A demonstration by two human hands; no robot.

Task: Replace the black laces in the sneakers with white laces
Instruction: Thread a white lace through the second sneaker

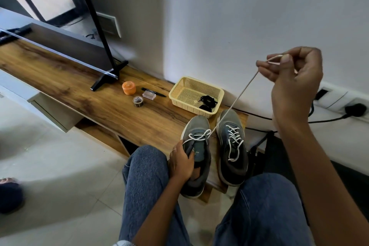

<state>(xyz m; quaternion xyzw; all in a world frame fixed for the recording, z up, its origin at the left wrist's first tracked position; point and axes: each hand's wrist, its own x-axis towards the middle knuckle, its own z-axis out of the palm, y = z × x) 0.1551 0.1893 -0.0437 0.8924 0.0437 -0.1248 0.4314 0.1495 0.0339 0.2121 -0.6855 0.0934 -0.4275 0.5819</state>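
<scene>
Pinching a white lace (235,99) between thumb and curled fingers, the right hand (293,74) is raised well above the wooden TV console (83,94), and the lace runs taut and slanting down to the left grey sneaker (196,156), where only its lower eyelets are threaded. The left hand (182,161) grips that sneaker at the tongue and the left side of its opening, fingers curled over the edge. Just beside it to the right stands the right grey sneaker (232,146), laced in white crosses up to the collar, both sneakers toes toward the wall. Behind their toes sits a yellow plastic basket (180,89) holding the coiled black laces (207,102). Farther left on the console lie an orange round container (129,87), a patterned tape roll (137,101), a small clear box (149,94) and a black pen (159,94), near the black foot of a TV stand (103,80). Blue-jeaned knees fill the foreground.
</scene>
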